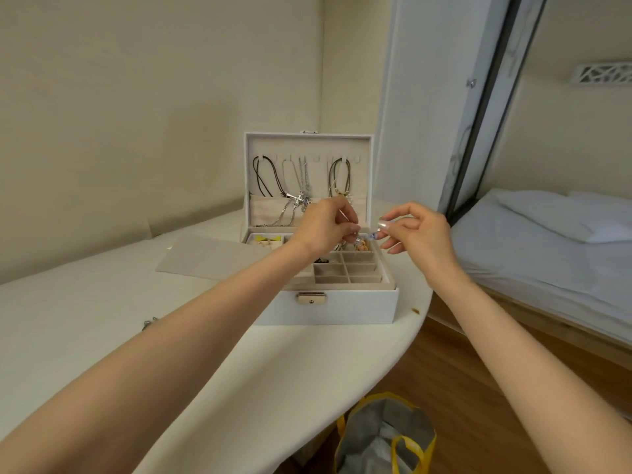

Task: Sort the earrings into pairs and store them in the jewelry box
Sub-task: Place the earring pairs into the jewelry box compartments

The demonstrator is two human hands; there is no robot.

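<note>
Yellow-handled bag on floor, under curved table edge. Over open jewelry box (lid upright): left hand pinches small earring, right hand pinches second earring, blurred. Bare compartments just below grips.

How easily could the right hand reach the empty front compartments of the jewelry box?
Probably yes: the lid stands open, those compartments lie uncovered, and the right hand, its fingers pinching a small piece, hovers behind them to the right; the left hand is over the back rows.
</note>
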